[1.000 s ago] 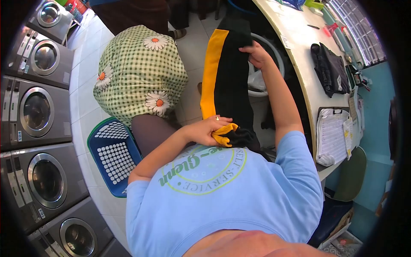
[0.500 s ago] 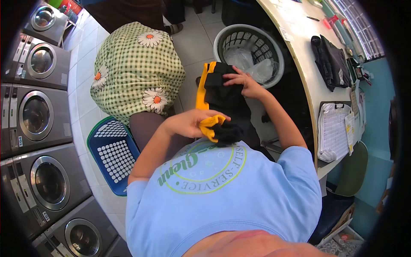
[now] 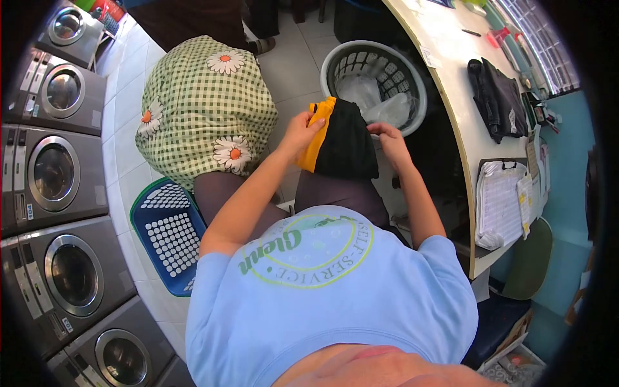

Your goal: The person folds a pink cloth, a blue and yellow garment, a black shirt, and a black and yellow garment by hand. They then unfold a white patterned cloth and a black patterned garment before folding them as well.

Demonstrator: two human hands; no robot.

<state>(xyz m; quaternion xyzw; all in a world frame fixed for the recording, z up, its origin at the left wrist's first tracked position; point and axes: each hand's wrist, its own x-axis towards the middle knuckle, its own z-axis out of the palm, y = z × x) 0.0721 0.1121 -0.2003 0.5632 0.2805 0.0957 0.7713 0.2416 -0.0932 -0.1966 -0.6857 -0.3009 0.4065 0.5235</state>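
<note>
A black garment with a yellow band (image 3: 345,145) is held up over my lap, spread nearly flat. My left hand (image 3: 302,134) grips its yellow edge, fingers pinched near the upper left. At the upper right side my right hand (image 3: 389,140) pinches the black edge between thumb and fingers. Just beyond the garment stands a grey laundry basket (image 3: 419,97) with clear plastic bags (image 3: 390,108) inside. A large bundle in green checked cloth with daisies (image 3: 200,103) lies to the left of my hands.
A blue basket (image 3: 173,235) is on the tiled floor at my left, near a row of washing machines (image 3: 74,274). The long counter (image 3: 445,77) on my right holds folded dark clothing (image 3: 496,97) and a clipboard (image 3: 500,200). A sandalled foot shows beyond the bundle.
My left hand has moved up and away from my body with the yellow edge. The garment, bunched at its near end before, is now spread out. My right hand has shifted slightly right and down.
</note>
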